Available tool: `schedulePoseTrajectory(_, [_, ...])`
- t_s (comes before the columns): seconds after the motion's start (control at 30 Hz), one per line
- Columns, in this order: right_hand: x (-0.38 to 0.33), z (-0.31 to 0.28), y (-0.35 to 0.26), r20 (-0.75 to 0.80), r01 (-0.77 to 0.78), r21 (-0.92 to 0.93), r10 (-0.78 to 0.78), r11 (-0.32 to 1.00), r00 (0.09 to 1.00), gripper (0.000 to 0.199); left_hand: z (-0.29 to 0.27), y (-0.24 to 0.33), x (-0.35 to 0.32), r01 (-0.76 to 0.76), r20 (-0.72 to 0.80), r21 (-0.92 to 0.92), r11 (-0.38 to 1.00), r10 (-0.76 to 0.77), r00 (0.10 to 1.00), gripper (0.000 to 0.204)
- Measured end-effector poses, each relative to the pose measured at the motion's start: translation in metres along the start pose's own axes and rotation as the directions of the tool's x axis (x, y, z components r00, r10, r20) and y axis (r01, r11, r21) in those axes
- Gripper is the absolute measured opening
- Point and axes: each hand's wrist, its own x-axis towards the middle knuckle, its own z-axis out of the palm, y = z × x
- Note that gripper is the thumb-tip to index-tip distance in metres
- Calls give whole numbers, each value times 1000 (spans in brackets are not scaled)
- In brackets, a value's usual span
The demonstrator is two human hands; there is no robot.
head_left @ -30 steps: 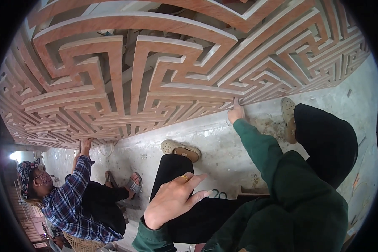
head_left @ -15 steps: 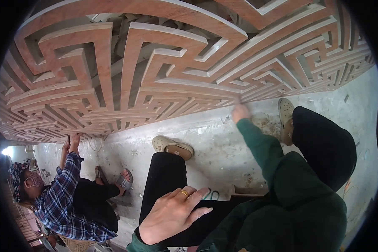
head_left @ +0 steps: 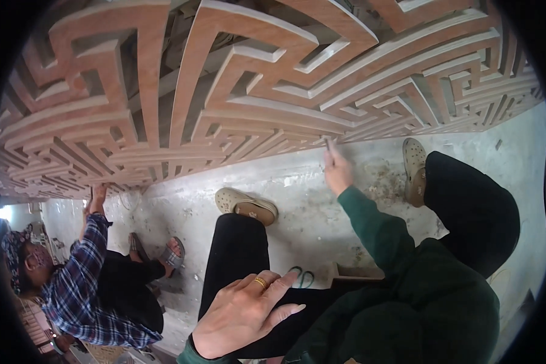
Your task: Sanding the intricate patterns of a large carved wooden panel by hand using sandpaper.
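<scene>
A large reddish-brown wooden lattice panel (head_left: 191, 91), cut in an angular maze pattern with pale edges, stands across the far side. My right hand (head_left: 338, 168) is raised to its lower edge, slightly blurred. Its fingers are closed, with a small greyish thing at their tips that I cannot make out. Resting on my black-trousered thigh, my left hand (head_left: 242, 312) lies with fingers loosely stretched, a gold ring on one, holding nothing. Close beyond its fingertips are the green loop handles of what look like scissors (head_left: 303, 277).
Beside my thigh is a small open wooden box (head_left: 357, 271), partly hidden. Tan clogs (head_left: 247, 205) are on my feet on the stained concrete floor (head_left: 303, 227). At left, a seated co-worker (head_left: 91, 285) in a plaid shirt reaches up to the same panel.
My right hand has shifted slightly left and down along the panel's lower edge, showing its fingers more plainly. My left hand stays on my thigh. The view has tilted a little.
</scene>
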Motion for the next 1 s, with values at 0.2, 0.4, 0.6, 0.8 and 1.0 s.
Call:
schedulePoseTrajectory(0.2, [39,9,13,-93,28,-120,-39,992,995,46,-2,-1,-1,-7,-56,-12,1000,6,998,41])
schedulePoseTrajectory(0.4, [48,25,-14,-14,-75,-168,74,983,997,51,2,-1,1,4,-25,-13,1000,-5,1000,40])
schedulePoseTrajectory(0.6, [21,38,-120,227,179,-198,-133,964,965,59,-2,5,4,11,32,-27,1000,-10,999,42])
schedulePoseTrajectory(0.8, [74,-4,54,81,116,-473,-88,873,993,42,-6,3,23,95,35,-63,993,-93,995,38])
schedulePoseTrajectory(1.0, [52,-67,9,857,-776,479,-30,411,514,40,4,-16,29,176,-203,-224,959,-222,954,35])
